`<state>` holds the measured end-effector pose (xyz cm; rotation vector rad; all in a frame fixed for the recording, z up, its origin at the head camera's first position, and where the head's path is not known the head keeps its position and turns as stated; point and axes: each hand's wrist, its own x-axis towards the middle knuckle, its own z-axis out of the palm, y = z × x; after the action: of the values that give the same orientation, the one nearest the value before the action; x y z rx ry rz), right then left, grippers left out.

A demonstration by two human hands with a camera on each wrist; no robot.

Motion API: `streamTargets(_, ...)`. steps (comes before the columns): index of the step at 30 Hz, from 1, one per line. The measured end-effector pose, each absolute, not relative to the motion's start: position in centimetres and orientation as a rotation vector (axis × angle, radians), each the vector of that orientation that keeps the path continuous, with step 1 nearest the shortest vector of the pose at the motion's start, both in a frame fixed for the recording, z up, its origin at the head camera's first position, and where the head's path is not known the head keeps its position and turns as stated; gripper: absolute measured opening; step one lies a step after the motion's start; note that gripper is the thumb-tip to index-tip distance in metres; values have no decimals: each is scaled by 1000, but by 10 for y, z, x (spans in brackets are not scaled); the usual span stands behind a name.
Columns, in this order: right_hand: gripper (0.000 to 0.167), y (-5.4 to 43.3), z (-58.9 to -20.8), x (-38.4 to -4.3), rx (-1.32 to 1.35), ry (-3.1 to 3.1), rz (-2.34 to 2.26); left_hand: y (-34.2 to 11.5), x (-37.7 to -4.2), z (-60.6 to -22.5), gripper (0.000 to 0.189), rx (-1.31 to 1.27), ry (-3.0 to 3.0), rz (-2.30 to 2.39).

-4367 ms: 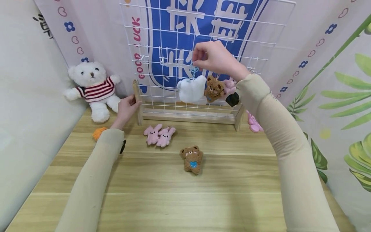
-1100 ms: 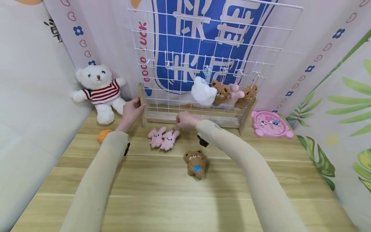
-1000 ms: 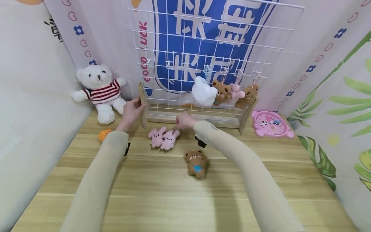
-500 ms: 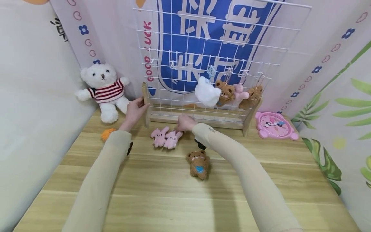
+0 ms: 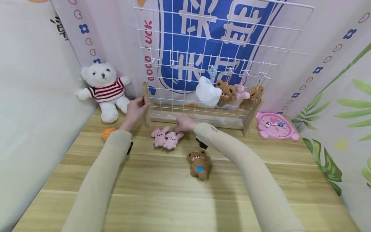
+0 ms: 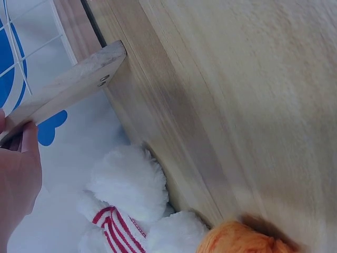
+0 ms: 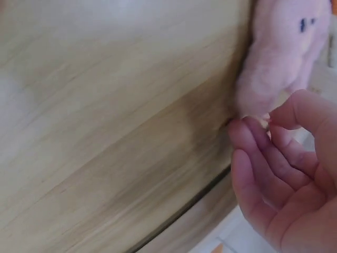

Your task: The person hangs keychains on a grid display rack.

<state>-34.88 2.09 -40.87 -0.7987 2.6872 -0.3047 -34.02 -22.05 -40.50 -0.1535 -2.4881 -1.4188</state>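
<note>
My left hand [image 5: 134, 111] grips the left wooden upright [image 5: 147, 109] of a white wire grid rack [image 5: 188, 42]; in the left wrist view the thumb and fingers lie on either side of this post [image 6: 79, 79]. My right hand [image 5: 186, 123] is low before the rack, at the ear of a pink rabbit plush keychain [image 5: 172, 140]. In the right wrist view its thumb and fingers pinch a small loop at the rabbit's [image 7: 279, 58] ear tip. Another pink rabbit plush [image 5: 159, 136] lies against it on the left.
A brown bear plush [image 5: 199, 165] lies mid-table. From rack hooks hang a white plush [image 5: 207, 92], a brown bear [image 5: 226, 92], a pink plush [image 5: 240, 93] and another brown one [image 5: 252, 96]. A white teddy [image 5: 105, 91], orange ball [image 5: 108, 133] and pink clock [image 5: 275, 126] stand around.
My right hand has come down from the white plush's blue ring at the rack to the right-hand pink rabbit. That white plush hangs freely. My left hand has stayed on the upright.
</note>
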Motion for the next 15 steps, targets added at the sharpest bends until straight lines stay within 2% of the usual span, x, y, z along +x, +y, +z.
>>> streamTargets(7,14,21,-385,-335,-923,2706,-506,-219,-339,-403,42,-159,-2488,-1424)
streamTargets(15,7,31,-356,-328,-1088,2742,-591,-219,-340,-404,42,-156,-2476,-1430)
